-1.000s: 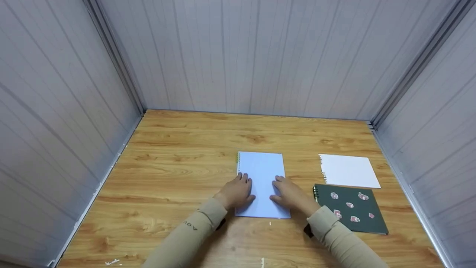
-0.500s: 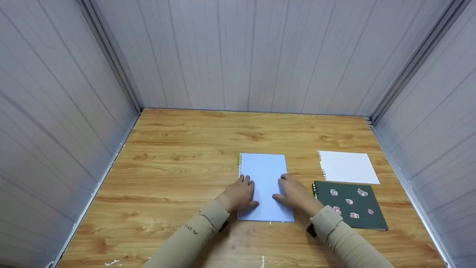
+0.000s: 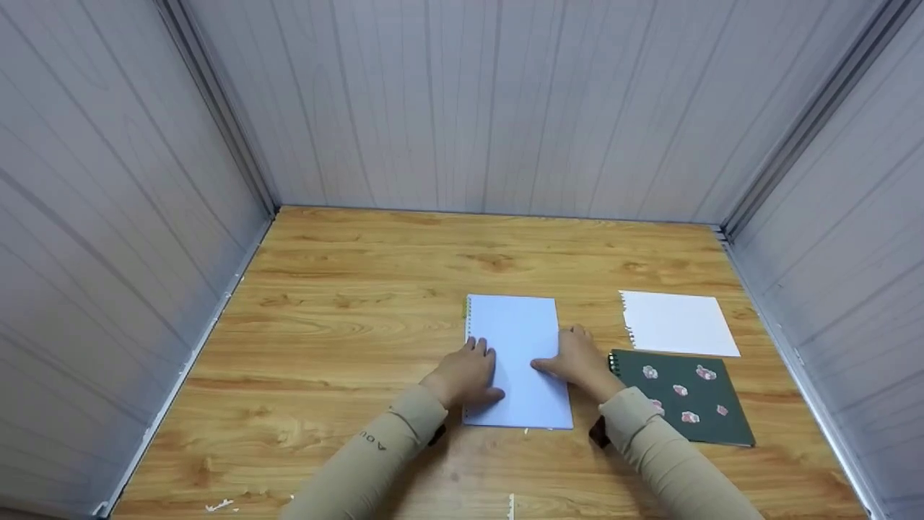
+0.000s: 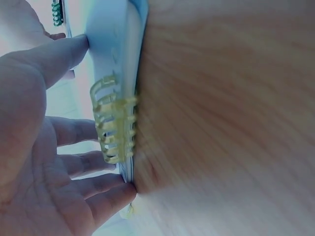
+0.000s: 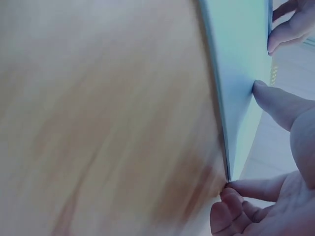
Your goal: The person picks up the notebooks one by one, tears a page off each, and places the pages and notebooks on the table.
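- Fingers of the left hand [image 3: 465, 372] lie spread and loose on the notebook's ringed side, thumb on the page; the right hand [image 3: 577, 357] has its thumb [image 5: 266, 93] on the page and a fingertip at the outer edge, other fingers bent. Whether it pinches a sheet, I cannot tell.
- Wooden table [image 3: 361, 260] stretches under and all around both sets of fingers.
- Between the hands, touching both, is the open notebook [image 3: 520, 325], its long axis running away from the person. Neither hand is nearer; what counts, I judge, is that the right fingers are at the free long edge, the left ones at the bound edge.
- Right of the right fingers, well within reach, lies a dark green notebook [image 3: 700, 412], partly behind the sleeve.
- Beyond that, right and farther forward, lies a loose white sheet [image 3: 678, 323] with a ragged left edge.
- Yellowish rings [image 4: 115, 123] sit right beside the left fingers.
- Paper scraps [image 3: 220, 505] lie nearer the person than either hand.
- Lettering [image 3: 372, 440] marks the left sleeve behind the left fingers, too small to read surely; no other writing shows.
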Demonstrator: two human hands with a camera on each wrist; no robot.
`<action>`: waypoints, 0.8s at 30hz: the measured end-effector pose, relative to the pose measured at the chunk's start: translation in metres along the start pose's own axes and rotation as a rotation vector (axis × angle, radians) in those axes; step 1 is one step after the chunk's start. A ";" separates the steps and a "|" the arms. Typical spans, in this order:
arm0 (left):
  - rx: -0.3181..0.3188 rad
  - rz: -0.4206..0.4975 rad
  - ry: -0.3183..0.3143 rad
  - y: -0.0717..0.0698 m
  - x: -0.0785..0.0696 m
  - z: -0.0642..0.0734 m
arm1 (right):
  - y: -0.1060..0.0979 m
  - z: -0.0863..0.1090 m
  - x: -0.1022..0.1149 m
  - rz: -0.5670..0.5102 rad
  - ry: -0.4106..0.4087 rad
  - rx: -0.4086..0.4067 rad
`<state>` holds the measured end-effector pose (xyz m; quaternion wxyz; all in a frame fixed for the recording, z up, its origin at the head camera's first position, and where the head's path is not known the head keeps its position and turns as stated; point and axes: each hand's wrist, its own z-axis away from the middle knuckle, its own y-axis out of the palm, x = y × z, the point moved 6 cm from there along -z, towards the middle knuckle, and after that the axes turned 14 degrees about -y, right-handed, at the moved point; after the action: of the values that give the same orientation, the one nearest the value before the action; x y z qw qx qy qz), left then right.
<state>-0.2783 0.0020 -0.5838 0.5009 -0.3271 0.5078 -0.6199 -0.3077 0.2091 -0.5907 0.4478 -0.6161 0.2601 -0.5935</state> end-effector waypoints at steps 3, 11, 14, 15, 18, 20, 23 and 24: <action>-0.001 -0.001 0.005 -0.001 -0.001 0.001 | 0.000 0.001 -0.001 -0.055 0.027 -0.028; -0.004 0.004 0.014 -0.001 0.001 0.000 | -0.001 0.004 0.007 -0.206 0.083 -0.146; 0.009 0.025 0.012 -0.002 0.002 0.000 | -0.005 0.005 0.009 -0.269 0.062 -0.204; 0.012 0.032 0.012 -0.002 0.002 0.000 | -0.007 0.005 0.010 -0.278 0.054 -0.222; 0.007 0.053 0.013 -0.001 0.003 0.001 | -0.013 0.007 0.010 -0.303 0.023 -0.274; -0.012 0.055 0.015 0.000 0.002 0.002 | -0.015 0.008 0.010 -0.318 0.004 -0.298; -0.034 0.048 0.012 0.000 -0.001 0.006 | -0.018 0.009 0.009 -0.347 -0.009 -0.307; -0.038 0.046 0.013 0.000 -0.003 0.008 | -0.018 0.009 0.009 -0.355 -0.009 -0.301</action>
<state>-0.2707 0.0023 -0.5814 0.5052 -0.3209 0.5301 -0.6007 -0.3012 0.2123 -0.5695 0.2408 -0.7146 0.2311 -0.6147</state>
